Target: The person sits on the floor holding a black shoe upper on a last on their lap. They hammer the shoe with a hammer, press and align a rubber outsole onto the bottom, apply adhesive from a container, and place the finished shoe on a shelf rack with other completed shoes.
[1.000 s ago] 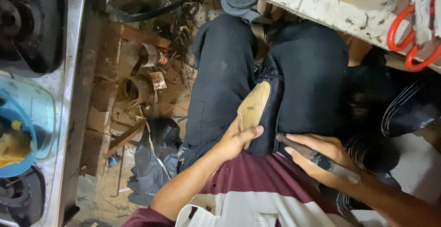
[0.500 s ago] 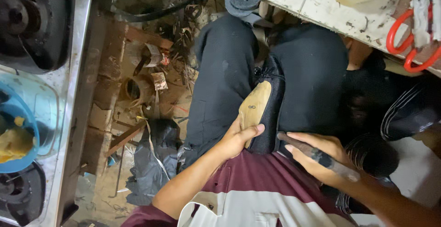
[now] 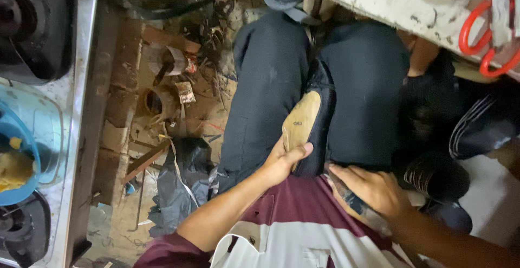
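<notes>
1. Looking down from the head camera, I see the stove top (image 3: 65,111) filling the left edge, steel with black burners, and a blue bowl (image 3: 16,159) of yellowish food sitting on it
2. Top right, a worn white bench (image 3: 390,8) juts in, with red-handled scissors (image 3: 485,46) lying at its edge
3. My dark trousers (image 3: 265,84) take up the middle, both knees drawn close together
4. Between the stove and my leg, the dirt floor (image 3: 162,100) is strewn with scraps and a crumpled dark cloth (image 3: 181,186)
5. The shoe (image 3: 309,121) is wedged upright between my thighs, tan insole facing left and black upper behind it, toe pointing away from me
6. My left hand (image 3: 281,162) grips the heel end of the shoe, thumb pressed across the insole and the other fingers wrapped under it
7. My right hand (image 3: 374,189) rests on my lap just right of the shoe, not touching it, fingers curled around a dark slim tool (image 3: 346,195); it may be a knife or awl, the view is too dim to tell
</notes>
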Tool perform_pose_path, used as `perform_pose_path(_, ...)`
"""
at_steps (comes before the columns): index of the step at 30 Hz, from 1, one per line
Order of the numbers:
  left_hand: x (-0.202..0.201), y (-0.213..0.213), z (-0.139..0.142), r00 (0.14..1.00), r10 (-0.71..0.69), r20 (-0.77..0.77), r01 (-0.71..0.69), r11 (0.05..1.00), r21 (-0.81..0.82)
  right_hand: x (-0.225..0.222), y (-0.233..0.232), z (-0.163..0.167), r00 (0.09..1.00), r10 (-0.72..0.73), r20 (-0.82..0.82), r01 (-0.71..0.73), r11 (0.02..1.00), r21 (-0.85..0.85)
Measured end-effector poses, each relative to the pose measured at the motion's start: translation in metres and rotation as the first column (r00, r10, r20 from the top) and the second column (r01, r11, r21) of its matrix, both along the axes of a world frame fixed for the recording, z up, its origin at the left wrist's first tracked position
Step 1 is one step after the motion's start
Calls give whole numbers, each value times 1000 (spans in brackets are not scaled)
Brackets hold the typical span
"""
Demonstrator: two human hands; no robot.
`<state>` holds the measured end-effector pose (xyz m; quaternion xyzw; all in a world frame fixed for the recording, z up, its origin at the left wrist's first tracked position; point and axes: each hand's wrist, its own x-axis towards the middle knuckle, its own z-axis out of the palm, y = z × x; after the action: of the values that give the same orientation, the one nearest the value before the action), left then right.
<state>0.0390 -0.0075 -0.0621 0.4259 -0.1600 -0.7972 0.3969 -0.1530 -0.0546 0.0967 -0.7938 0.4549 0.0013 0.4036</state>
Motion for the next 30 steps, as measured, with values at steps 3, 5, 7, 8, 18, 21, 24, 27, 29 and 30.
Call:
perform_pose_path(3, -2, 0, -3, 1000, 1, -4, -1, 1000, 19, 6, -1, -1, 991, -7, -130, 14, 998, 55)
perform_pose_path(5, -1, -3, -3, 999, 9, -42, -8, 1000, 17, 5, 2, -3, 996, 9, -88, -8, 1000, 10)
perform_pose_path(7, 1, -6, 1, 990, 41, -135, -35, 998, 46, 1, 10, -4, 995, -71, 74, 81, 986, -146)
perform_pose_path(8, 2, -7, 4, 986, 55, -155, -45, 997, 67, -2, 15, -4, 982, -103, 156, 134, 970, -203)
perform_pose_path(18, 6, -9, 25, 978, 78, -194, -45, 984, 171, -23, 62, -9, 934, -270, 234, 307, 942, -138)
perform_pose_path(21, 4, -5, 18, 976, 91, -197, -56, 983, 174, -23, 66, -13, 944, -238, 227, 283, 940, -189)
perform_pose_path(24, 1, -2, 8, 977, 108, -183, -82, 986, 147, -20, 66, -17, 966, -184, 179, 225, 942, -250)
perform_pose_path(27, -1, -2, 1, 976, 112, -185, -81, 982, 170, -14, 63, -21, 992, -119, 45, 126, 958, -258)
perform_pose_path(29, -1, -4, -2, 976, 112, -186, -84, 985, 152, -12, 61, -23, 997, -81, -11, 75, 966, -246)
perform_pose_path(30, 0, -6, -1, 977, 110, -185, -85, 987, 136, -12, 60, -23, 995, -95, 41, 103, 964, -246)
